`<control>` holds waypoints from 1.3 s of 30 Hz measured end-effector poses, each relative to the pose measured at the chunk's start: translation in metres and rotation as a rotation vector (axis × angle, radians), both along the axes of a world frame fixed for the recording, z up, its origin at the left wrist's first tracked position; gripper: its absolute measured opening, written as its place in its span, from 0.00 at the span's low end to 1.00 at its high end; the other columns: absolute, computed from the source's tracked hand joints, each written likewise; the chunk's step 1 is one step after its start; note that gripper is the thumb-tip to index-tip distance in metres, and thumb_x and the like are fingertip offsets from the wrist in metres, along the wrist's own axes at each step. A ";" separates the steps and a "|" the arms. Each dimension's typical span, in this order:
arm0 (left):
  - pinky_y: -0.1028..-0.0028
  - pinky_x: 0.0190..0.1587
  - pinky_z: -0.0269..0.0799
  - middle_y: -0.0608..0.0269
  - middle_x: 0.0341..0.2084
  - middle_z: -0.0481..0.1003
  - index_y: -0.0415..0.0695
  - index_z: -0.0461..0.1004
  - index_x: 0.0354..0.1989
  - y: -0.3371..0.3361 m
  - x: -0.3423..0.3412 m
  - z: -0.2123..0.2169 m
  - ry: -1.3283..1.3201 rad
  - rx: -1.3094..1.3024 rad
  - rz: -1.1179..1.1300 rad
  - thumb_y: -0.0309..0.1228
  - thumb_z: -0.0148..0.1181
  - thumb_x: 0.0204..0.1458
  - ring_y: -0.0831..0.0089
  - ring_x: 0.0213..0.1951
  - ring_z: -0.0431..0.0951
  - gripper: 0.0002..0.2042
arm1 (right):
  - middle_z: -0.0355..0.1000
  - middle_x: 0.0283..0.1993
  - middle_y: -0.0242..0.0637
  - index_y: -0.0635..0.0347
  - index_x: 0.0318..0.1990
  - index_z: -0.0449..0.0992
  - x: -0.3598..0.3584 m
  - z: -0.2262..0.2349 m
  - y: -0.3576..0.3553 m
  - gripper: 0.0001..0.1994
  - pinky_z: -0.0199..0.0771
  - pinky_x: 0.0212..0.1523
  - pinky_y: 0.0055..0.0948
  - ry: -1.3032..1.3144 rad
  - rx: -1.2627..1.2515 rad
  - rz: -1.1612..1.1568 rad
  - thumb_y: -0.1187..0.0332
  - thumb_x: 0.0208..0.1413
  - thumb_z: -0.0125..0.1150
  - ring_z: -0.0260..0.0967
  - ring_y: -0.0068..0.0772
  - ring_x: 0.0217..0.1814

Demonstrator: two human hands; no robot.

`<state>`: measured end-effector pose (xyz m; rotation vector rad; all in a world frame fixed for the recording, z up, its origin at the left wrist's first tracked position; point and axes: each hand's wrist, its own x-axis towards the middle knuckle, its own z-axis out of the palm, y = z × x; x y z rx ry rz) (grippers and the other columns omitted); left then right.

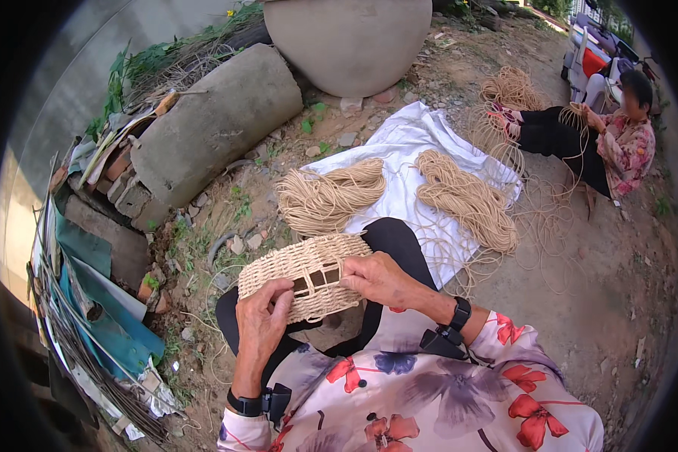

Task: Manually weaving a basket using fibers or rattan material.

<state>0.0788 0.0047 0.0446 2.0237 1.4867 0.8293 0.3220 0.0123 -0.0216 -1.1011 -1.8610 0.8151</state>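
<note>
A pale woven cord basket (301, 265) rests across my lap, its long side toward me. An unwoven gap in it shows dark inside, crossed by a few thin bars. My left hand (267, 313) is closed at the left end of that gap, thumb and fingers pinching the woven edge. At the gap's right end, the bent fingers of my right hand (373, 277) grip the basket; whether a loose strand is also between them is hidden. Two thick hanks of tan cord, a left hank (331, 196) and a right hank (467, 200), lie just beyond my knees.
A white sheet (399, 151) lies under the hanks. Loose cord trails right toward a seated person (629, 151) handling strands, near another cord coil (512, 89). A concrete cylinder (218, 124), a large round vessel (350, 45) and a teal sheet (102, 301) with sticks border the ground.
</note>
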 end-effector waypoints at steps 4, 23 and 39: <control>0.67 0.34 0.75 0.51 0.27 0.80 0.41 0.79 0.36 -0.009 0.014 0.004 0.122 0.209 -0.004 0.24 0.62 0.50 0.57 0.30 0.83 0.05 | 0.69 0.25 0.36 0.59 0.30 0.71 -0.002 0.001 0.000 0.09 0.67 0.30 0.36 -0.061 0.076 -0.012 0.65 0.57 0.58 0.69 0.39 0.27; 0.66 0.36 0.76 0.57 0.35 0.81 0.47 0.79 0.42 -0.002 0.009 0.009 0.363 0.219 -0.088 0.34 0.66 0.48 0.59 0.33 0.82 0.13 | 0.65 0.22 0.43 0.63 0.29 0.68 0.043 -0.005 0.010 0.10 0.64 0.28 0.38 -0.057 0.044 -0.002 0.67 0.56 0.59 0.64 0.44 0.25; 0.78 0.28 0.70 0.65 0.25 0.76 0.38 0.79 0.41 -0.013 0.060 0.027 -0.327 -0.161 -0.289 0.26 0.61 0.56 0.80 0.25 0.75 0.07 | 0.64 0.24 0.20 0.62 0.34 0.75 0.034 0.061 -0.026 0.08 0.57 0.25 0.18 0.457 -0.257 0.206 0.67 0.60 0.61 0.56 0.11 0.26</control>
